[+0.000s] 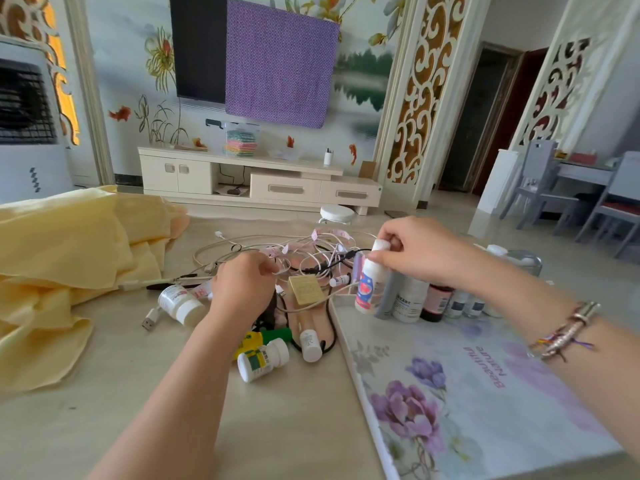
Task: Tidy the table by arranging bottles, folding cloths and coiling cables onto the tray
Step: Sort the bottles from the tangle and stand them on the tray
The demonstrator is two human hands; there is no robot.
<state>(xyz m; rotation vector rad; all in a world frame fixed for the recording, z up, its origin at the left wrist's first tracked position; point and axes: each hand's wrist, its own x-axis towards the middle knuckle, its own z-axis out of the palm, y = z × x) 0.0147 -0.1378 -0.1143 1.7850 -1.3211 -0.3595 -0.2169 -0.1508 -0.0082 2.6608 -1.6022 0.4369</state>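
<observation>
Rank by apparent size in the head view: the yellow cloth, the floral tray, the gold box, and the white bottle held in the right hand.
1. Floral tray and yellow cloth: both huge and cut off by the frame, too close to rank.
2. White bottle.
3. Gold box, somewhat smaller than the bottle.

Ahead of us we see a painted floral wall [135,81] with a dark television [199,46] half covered by purple cloth [280,60], a cream cabinet [256,178] below, and grey chairs [543,188] at right.
</observation>
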